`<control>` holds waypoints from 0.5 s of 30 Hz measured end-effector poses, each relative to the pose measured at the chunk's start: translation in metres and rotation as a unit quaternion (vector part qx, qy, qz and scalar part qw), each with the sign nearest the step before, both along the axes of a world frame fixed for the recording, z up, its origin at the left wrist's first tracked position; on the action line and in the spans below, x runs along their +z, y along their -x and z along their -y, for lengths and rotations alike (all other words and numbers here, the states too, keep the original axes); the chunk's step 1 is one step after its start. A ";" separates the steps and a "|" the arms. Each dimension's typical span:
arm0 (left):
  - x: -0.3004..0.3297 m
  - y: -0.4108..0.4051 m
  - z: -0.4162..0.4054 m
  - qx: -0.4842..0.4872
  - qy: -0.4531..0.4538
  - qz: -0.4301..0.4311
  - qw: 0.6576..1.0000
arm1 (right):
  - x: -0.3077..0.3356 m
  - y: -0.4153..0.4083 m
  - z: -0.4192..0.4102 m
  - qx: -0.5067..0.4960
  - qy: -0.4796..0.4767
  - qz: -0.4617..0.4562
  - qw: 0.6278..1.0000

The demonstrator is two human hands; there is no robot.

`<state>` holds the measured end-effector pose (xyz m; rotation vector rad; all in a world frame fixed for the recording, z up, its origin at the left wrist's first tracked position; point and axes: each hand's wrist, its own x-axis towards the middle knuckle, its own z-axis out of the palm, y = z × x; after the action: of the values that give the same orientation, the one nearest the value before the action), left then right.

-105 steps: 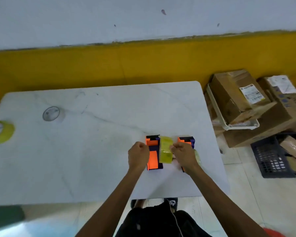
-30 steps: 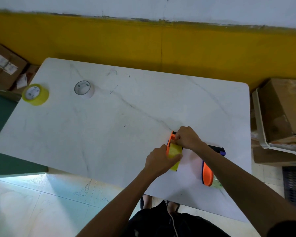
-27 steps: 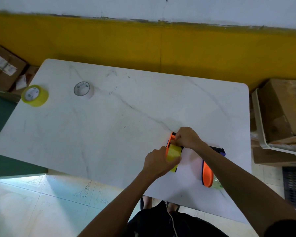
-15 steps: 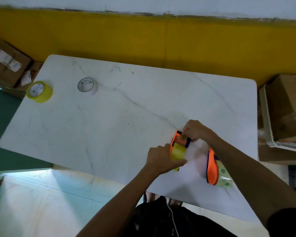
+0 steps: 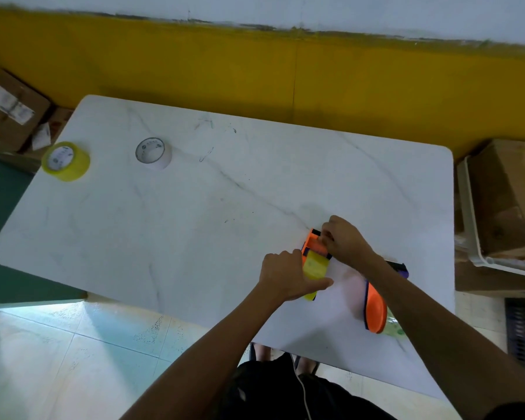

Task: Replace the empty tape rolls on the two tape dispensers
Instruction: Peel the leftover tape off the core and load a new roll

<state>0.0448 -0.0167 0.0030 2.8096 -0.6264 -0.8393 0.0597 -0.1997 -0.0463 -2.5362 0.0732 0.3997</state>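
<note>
An orange and dark tape dispenser (image 5: 312,242) lies on the white marble table (image 5: 194,225) near its front right. A yellow tape roll (image 5: 315,265) sits in it. My left hand (image 5: 288,277) clamps the roll and the dispenser's near end. My right hand (image 5: 343,241) pinches the dispenser's far end with its fingertips. A second orange dispenser (image 5: 375,310) lies on its side to the right, under my right forearm, with a clear roll (image 5: 396,328) partly showing behind it.
A yellow tape roll (image 5: 65,160) stands at the table's far left edge, and a white roll (image 5: 153,153) is next to it. Cardboard boxes (image 5: 509,201) and a white tray sit on the floor to the right; another box (image 5: 9,110) is at the left.
My right hand's fingers have shifted along the dispenser's far end, and my left hand has spread over the yellow roll. The second dispenser lies where it was.
</note>
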 end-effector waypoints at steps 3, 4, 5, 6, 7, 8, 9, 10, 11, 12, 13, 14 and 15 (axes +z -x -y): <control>-0.002 0.004 0.002 0.011 -0.001 0.003 1.000 | 0.004 0.001 -0.004 0.012 0.013 0.008 1.000; -0.002 0.005 0.002 0.016 -0.001 0.003 1.000 | 0.005 0.001 -0.005 0.020 0.019 0.011 1.000; -0.001 0.006 0.003 0.019 -0.001 0.004 1.000 | 0.005 0.001 -0.004 0.025 0.020 0.013 0.999; 0.000 0.007 0.004 0.019 -0.002 0.004 1.000 | 0.004 0.001 -0.003 0.030 0.015 0.013 0.999; 0.001 0.007 0.003 0.019 -0.003 0.003 1.000 | 0.003 -0.001 0.001 0.033 0.006 0.007 0.999; 0.001 0.007 0.003 0.020 -0.004 0.000 1.000 | 0.004 -0.004 0.004 0.037 -0.002 -0.001 0.999; 0.002 0.008 0.002 0.021 -0.005 -0.005 1.000 | 0.005 -0.008 0.008 0.043 -0.009 -0.010 0.999; 0.003 0.007 0.002 0.021 -0.005 -0.008 1.000 | 0.005 -0.012 0.011 0.052 -0.012 -0.014 0.998; 0.003 0.007 0.002 0.021 -0.004 -0.010 1.000 | 0.006 -0.015 0.013 0.063 -0.010 -0.015 0.998; 0.003 0.007 0.002 0.022 0.000 -0.011 1.000 | 0.006 -0.017 0.013 0.075 -0.004 -0.013 0.997; 0.003 0.007 0.002 0.021 0.003 -0.013 1.000 | 0.005 -0.017 0.013 0.082 0.004 -0.009 0.997; 0.003 0.007 0.002 0.019 0.005 -0.016 1.000 | 0.004 -0.016 0.014 0.084 0.011 -0.002 0.996; 0.004 0.006 0.002 0.019 0.005 -0.019 1.000 | 0.002 -0.015 0.015 0.082 0.012 0.004 0.997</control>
<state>0.0390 -0.0190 0.0065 2.7799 -0.5697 -0.8770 0.0746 -0.2147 -0.0446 -2.5770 -0.1354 0.4543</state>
